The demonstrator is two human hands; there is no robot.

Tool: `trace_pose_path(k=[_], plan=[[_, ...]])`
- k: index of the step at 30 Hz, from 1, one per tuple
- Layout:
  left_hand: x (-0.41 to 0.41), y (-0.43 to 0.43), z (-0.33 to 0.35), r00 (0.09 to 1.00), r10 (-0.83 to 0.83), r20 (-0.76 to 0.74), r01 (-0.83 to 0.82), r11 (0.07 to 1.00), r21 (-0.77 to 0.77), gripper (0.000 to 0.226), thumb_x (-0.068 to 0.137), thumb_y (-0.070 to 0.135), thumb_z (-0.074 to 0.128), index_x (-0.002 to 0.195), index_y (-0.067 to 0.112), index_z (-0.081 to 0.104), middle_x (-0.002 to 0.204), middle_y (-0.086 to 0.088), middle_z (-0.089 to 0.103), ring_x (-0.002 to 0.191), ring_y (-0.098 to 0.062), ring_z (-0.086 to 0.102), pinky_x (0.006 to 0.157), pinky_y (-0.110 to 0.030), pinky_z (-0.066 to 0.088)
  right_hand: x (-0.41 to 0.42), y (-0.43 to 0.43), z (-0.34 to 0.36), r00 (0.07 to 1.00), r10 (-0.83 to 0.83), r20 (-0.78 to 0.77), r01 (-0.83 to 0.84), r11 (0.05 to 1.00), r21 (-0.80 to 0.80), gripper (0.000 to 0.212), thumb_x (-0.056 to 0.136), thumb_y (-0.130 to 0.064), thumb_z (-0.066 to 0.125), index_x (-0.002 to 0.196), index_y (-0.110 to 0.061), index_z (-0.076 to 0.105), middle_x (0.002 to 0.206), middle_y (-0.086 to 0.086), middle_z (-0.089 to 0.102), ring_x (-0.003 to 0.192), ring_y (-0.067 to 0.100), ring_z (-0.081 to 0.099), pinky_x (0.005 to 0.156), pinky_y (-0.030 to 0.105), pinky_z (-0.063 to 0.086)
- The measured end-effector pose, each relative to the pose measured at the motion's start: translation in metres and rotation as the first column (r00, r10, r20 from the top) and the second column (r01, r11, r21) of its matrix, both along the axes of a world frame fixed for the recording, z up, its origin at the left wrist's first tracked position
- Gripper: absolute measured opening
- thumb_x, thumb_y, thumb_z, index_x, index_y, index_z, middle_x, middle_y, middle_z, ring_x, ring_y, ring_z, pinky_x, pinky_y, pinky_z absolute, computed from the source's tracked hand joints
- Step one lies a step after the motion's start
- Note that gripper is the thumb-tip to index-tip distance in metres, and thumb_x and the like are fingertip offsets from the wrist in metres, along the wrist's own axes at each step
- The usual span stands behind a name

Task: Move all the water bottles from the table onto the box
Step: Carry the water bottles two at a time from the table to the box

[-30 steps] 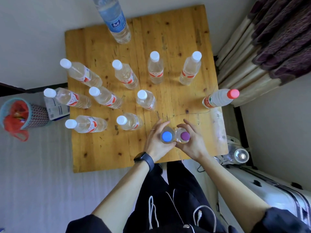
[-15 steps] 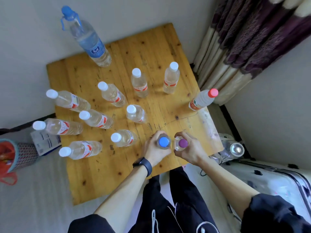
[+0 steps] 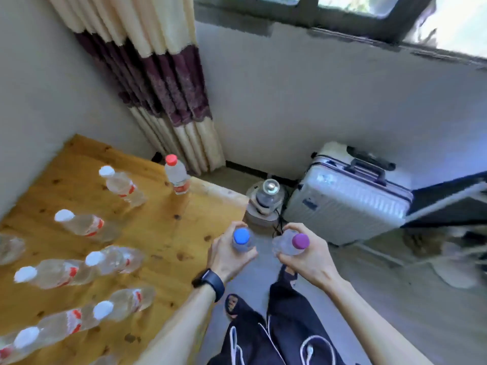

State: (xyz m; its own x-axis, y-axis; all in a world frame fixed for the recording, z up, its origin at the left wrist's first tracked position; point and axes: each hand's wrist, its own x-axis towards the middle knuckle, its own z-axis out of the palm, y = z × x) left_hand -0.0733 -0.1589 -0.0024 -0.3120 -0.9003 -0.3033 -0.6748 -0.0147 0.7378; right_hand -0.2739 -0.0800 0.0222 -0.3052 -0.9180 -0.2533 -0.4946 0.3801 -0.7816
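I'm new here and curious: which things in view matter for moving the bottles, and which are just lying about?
Part of the job: blue-capped bottle in the left hand; purple-capped bottle in the right hand; red-capped bottle and white-capped bottles on the wooden table; silver suitcase, perhaps the box.
Just lying about: curtain; glass appliance on the floor.

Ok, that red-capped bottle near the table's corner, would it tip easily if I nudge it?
Probably: the red-capped bottle stands upright, tall and narrow, near the edge of the wooden table. Its round body would likely roll once down, possibly off it.
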Motion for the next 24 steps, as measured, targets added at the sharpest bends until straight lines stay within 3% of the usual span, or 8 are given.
trace_pose_path(k=[5,8,11,13,19,24], plan=[[-0.093,0.021,0.024,0.942,-0.334,0.004,0.334,0.942,-0.025,0.049,0.063,0.039,0.073,0.106,0.042,0.051,0.089,0.014,0.066,0.081,-0.015,0.063,0.067,-0.024,0.046,-0.053,0.092,0.014,0.932,-0.363,-0.016,0.362,0.931,-0.038,0.048,0.061,-0.021,0.084,0.101,-0.035,0.062,0.095,-0.019,0.067,0.086,0.003,0.062,0.077,0.017,0.047],[-0.165,0.061,0.039,0.855,-0.518,-0.009,0.517,0.855,-0.040,0.048,0.063,0.041,0.074,0.103,0.046,0.048,0.087,0.016,0.066,0.079,-0.011,0.064,0.070,-0.024,0.049,-0.087,0.164,0.024,0.782,-0.623,-0.014,0.620,0.780,-0.083,0.047,0.061,-0.016,0.086,0.097,-0.034,0.063,0.088,-0.018,0.066,0.080,-0.002,0.059,0.068,0.006,0.041],[-0.231,0.111,0.053,0.749,-0.660,-0.052,0.659,0.751,-0.043,0.046,0.064,0.038,0.077,0.102,0.043,0.051,0.087,0.015,0.068,0.080,-0.010,0.066,0.075,-0.027,0.053,-0.117,0.239,0.030,0.618,-0.786,0.006,0.785,0.616,-0.070,0.047,0.061,-0.022,0.086,0.098,-0.039,0.062,0.085,-0.017,0.067,0.079,-0.004,0.058,0.064,0.006,0.042],[-0.272,0.148,0.061,0.677,-0.732,-0.076,0.731,0.681,-0.040,0.045,0.065,0.038,0.077,0.102,0.042,0.053,0.088,0.016,0.069,0.080,-0.007,0.065,0.076,-0.029,0.055,-0.138,0.287,0.032,0.532,-0.847,0.002,0.845,0.530,-0.071,0.048,0.060,-0.029,0.088,0.098,-0.042,0.060,0.086,-0.020,0.066,0.081,-0.005,0.060,0.065,0.006,0.043],[-0.397,0.274,0.074,0.477,-0.875,-0.082,0.874,0.482,-0.060,0.046,0.065,0.043,0.076,0.104,0.040,0.052,0.091,0.017,0.069,0.086,-0.012,0.067,0.080,-0.034,0.056,-0.211,0.425,0.036,0.328,-0.945,-0.020,0.941,0.328,-0.085,0.052,0.058,-0.039,0.089,0.099,-0.044,0.058,0.081,-0.019,0.067,0.075,0.010,0.065,0.070,0.026,0.054],[-0.486,0.376,0.084,0.334,-0.939,-0.083,0.938,0.339,-0.070,0.045,0.062,0.040,0.076,0.101,0.039,0.052,0.088,0.017,0.068,0.084,-0.012,0.065,0.076,-0.031,0.054,-0.269,0.522,0.046,0.214,-0.976,-0.043,0.965,0.218,-0.143,0.054,0.058,-0.037,0.089,0.103,-0.040,0.059,0.082,-0.029,0.065,0.077,0.004,0.062,0.069,0.009,0.045]])
